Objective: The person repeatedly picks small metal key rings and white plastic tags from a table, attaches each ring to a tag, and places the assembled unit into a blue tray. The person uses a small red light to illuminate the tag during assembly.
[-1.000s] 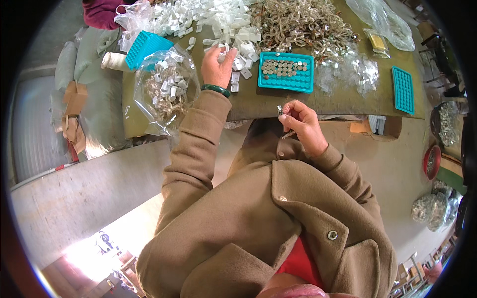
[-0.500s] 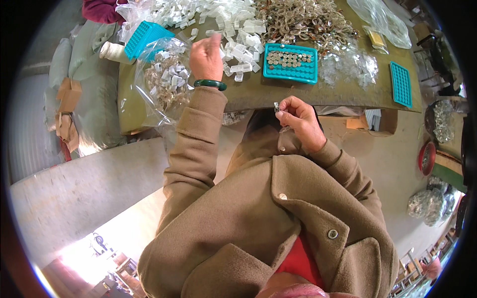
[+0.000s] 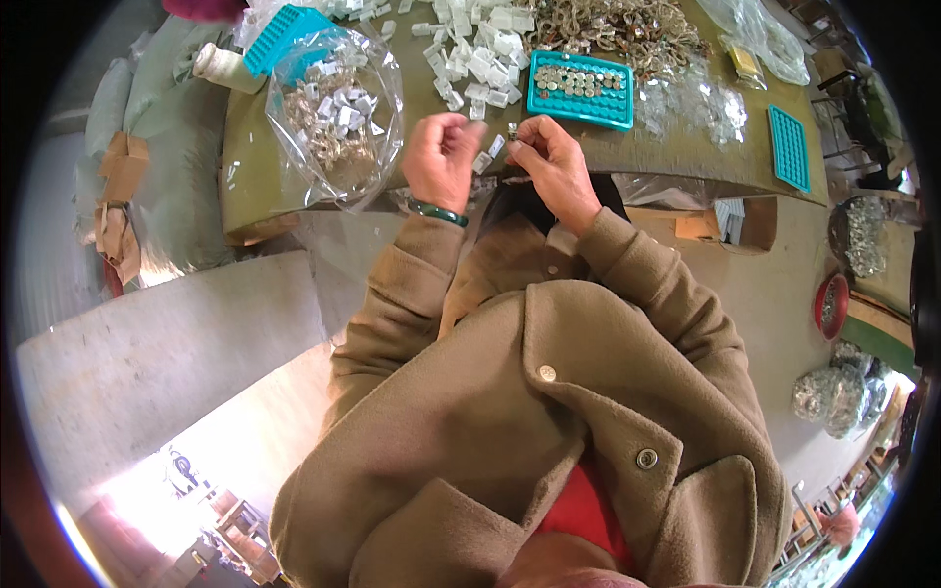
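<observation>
My left hand [image 3: 441, 165], with a dark green bangle at the wrist, hovers over the table's near edge. Its fingers are bent and smeared by motion, so whether they grip anything is unclear. Just right of it are two small clear plastic boxes or box halves [image 3: 481, 162]. My right hand [image 3: 557, 171] pinches a small shiny metal piece [image 3: 512, 130] between thumb and forefinger. Beyond it lies a turquoise tray [image 3: 619, 120], partly filled with small round silvery pieces. Many small clear boxes [image 3: 470, 59] are strewn over the table behind my left hand.
A clear bag [image 3: 333, 127] of small boxes and tangled strands sits at left, beside stacked turquoise trays [image 3: 284, 37] and a white spool [image 3: 223, 67]. A tangled heap [image 3: 618, 34] and clear flat pieces [image 3: 691, 108] lie farther right, with another turquoise tray [image 3: 788, 147].
My left hand has come back from the loose boxes toward my right hand. My right hand has moved forward and slightly left with the metal piece. Two box pieces now show between the hands.
</observation>
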Available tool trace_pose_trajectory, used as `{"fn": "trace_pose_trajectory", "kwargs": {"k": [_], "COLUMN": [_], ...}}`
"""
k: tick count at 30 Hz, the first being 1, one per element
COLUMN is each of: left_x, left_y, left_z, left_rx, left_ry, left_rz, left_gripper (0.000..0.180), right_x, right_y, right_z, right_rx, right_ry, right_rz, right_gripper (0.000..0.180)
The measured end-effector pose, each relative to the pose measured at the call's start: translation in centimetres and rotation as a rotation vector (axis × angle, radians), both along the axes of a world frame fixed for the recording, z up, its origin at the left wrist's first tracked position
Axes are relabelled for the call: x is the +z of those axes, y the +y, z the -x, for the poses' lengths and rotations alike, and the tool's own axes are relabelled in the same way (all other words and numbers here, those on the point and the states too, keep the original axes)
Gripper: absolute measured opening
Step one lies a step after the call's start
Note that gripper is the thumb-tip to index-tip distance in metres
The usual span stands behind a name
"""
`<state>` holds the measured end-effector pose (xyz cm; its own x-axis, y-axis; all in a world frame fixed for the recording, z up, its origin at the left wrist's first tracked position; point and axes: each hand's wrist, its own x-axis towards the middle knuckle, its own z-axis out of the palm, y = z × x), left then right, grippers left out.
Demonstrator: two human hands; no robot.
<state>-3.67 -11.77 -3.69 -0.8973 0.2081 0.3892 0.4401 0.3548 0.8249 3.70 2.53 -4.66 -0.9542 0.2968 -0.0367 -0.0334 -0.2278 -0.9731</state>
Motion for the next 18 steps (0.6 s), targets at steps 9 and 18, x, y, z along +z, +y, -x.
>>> {"fn": "trace_pose_trajectory", "kwargs": {"k": [9, 18], "left_x": [0.0, 2.8], "left_y": [-0.5, 0.3], "left_z": [-1.9, -3.2], "left_rx": [-0.078, -0.452], "left_ry": [-0.455, -0.985], "left_rz": [-0.142, -0.55], "left_gripper": [0.015, 0.03], "right_x": [1.8, 3.4], "right_y": [0.2, 0.8], "right_z": [-1.8, -3.0], "right_rx": [0.075, 0.001], "right_ry": [-0.036, -0.056], "right_rz": [0.332, 0.242], "right_gripper": [0.007, 0.007]}}
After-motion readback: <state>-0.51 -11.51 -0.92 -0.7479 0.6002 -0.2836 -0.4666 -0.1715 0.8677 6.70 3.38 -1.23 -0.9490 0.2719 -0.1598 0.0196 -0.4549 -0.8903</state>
